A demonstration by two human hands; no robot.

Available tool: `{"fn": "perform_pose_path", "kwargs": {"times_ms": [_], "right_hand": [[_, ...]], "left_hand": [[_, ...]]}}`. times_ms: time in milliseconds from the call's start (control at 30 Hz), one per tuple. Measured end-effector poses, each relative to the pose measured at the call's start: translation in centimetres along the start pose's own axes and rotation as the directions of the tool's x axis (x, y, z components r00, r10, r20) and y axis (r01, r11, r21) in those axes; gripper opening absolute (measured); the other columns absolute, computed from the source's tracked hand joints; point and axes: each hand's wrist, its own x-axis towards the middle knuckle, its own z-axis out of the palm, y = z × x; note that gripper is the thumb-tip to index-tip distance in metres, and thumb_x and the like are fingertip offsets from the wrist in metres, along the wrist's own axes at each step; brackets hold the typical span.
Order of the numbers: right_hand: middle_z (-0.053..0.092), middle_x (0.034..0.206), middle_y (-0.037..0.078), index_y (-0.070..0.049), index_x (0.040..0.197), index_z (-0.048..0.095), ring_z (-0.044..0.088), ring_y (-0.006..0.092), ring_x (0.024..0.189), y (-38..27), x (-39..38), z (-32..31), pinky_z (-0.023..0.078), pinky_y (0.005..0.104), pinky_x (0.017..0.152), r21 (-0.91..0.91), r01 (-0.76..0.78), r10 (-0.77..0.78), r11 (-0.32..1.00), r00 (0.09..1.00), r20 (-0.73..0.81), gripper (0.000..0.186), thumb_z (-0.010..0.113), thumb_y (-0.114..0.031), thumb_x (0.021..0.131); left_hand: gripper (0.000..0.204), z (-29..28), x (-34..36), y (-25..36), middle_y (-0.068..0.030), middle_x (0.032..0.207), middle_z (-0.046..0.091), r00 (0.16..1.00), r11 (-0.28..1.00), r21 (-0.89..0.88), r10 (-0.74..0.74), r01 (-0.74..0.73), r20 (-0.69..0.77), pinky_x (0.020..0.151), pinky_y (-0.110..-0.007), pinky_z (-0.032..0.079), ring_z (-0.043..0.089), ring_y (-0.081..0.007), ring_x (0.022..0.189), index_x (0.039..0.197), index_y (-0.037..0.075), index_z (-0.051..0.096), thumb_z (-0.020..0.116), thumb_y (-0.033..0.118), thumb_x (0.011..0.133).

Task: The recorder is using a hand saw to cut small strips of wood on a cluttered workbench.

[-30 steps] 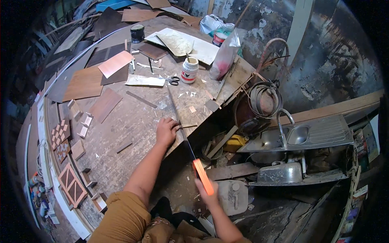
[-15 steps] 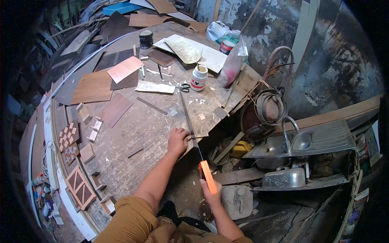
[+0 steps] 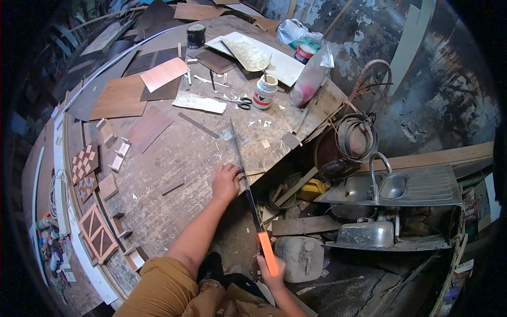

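Note:
My right hand [image 3: 275, 278] is wrapped round the orange handle of a hand saw [image 3: 268, 252]. Its long dark blade slants up and away across the near right edge of the worn wooden table [image 3: 158, 182]. Just left of the blade, my left hand [image 3: 226, 182] presses down at that edge, fingers curled on a thin strip of light wood [image 3: 255, 172]. Part of the strip sticks out to the right of the blade; the rest is hidden under my hand. Small wood offcuts, including a square chip [image 3: 265, 143], lie beyond the blade.
Farther back stand an open glue jar [image 3: 264, 94], black-handled scissors [image 3: 244, 103] and a dark can [image 3: 196, 36]. Veneer sheets [image 3: 119, 99] and small wooden frames [image 3: 98, 234] lie to the left. A steel sink [image 3: 417, 185] and a grey jerrycan [image 3: 300, 259] are at right, below table height.
The saw has been drawn back toward me, with its handle and my right hand lower. My left hand stays on the strip at the table edge. The view has shifted slightly.

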Motion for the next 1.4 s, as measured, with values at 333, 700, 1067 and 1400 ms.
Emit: {"fn": "perform_pose_path", "kwargs": {"times_ms": [333, 700, 1067, 1400], "right_hand": [[0.051, 0.055, 0.014, -0.001, 0.068, 0.057, 0.051, 0.0269, 0.045, -1.6, 1.1, -1.7, 0.039, 0.0357, 0.044, 0.026, -0.121, 0.119, 0.992, 0.991, 0.066, 0.024, 0.069, -0.016, 0.081], [0.053, 0.056, 0.012, 0.001, 0.072, 0.06, 0.053, 0.0254, 0.047, -0.4, -0.4, -3.7, 0.043, 0.0347, 0.046, -0.022, -0.123, 0.124, 0.992, 0.99, 0.064, 0.02, 0.069, -0.015, 0.081], [0.055, 0.057, 0.012, 0.001, 0.073, 0.061, 0.054, 0.0209, 0.049, 1.3, -0.1, -4.7, 0.043, 0.0336, 0.049, 0.049, -0.213, 0.209, 0.976, 0.975, 0.07, 0.023, 0.07, -0.019, 0.082], [0.054, 0.056, 0.011, 0.0, 0.071, 0.06, 0.054, 0.0241, 0.047, 0.1, 0.1, -2.8, 0.043, 0.0347, 0.047, 0.043, -0.084, 0.082, 0.996, 0.996, 0.037, 0.026, 0.07, -0.02, 0.082]], "left_hand": [[0.013, 0.0, 0.1, 0.2, -0.0048, 0.089, 0.06, 0.999, 0.999, 0.022, -0.04, 0.04, -0.02, 0.077, -0.042, 0.04, 0.053, -0.0279, 0.091, 0.087, 0.011, 0.066, 0.063, 0.011, 0.074], [0.017, 0.3, 0.7, 0.2, -0.006, 0.092, 0.062, 0.997, 0.998, -0.002, -0.066, 0.066, -0.029, 0.084, -0.04, 0.04, 0.053, -0.0285, 0.094, 0.088, 0.008, 0.068, 0.061, 0.006, 0.073], [0.015, 1.7, 2.1, -0.8, -0.0062, 0.092, 0.06, 0.995, 0.996, -0.037, 0.08, -0.082, -0.056, 0.08, -0.043, 0.039, 0.053, -0.0283, 0.094, 0.088, 0.009, 0.066, 0.065, 0.011, 0.073], [0.016, 1.8, 3.2, 0.5, -0.0045, 0.093, 0.059, 0.998, 0.998, 0.038, 0.056, -0.057, 0.012, 0.084, -0.044, 0.038, 0.052, -0.0281, 0.094, 0.09, 0.011, 0.067, 0.066, 0.016, 0.074]]}}
